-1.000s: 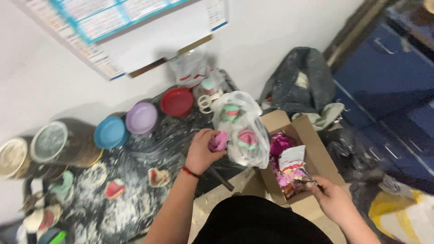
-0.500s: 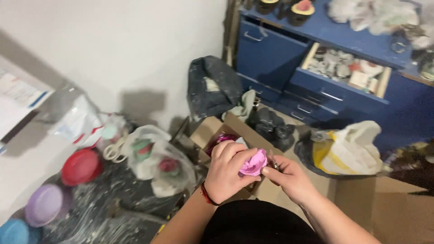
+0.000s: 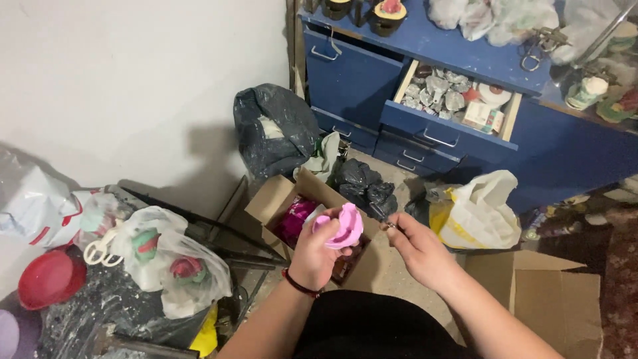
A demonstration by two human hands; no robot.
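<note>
From my feed, the left hand [image 3: 318,249] is wrapped around a glossy pink rubbery mould with a curved, cupped shape [image 3: 340,226], fingers closed on it from below. It sits right above the open brown cardboard box [image 3: 272,203], which has something shiny and magenta inside. The right hand [image 3: 417,249] is just beside the mould, fingertips pinched on a tiny dark metal bit [image 3: 387,225]; can't really make out what it is. Pretty cramped here: crinkly black bin bags [image 3: 276,129] behind the box, a yellow-and-white plastic bag [image 3: 475,213] to the right, and a clear plastic bag with green and red lumps [image 3: 169,262] on the messy table to the left. An open blue metal drawer [image 3: 452,110] full of grey pieces is further back.
</note>
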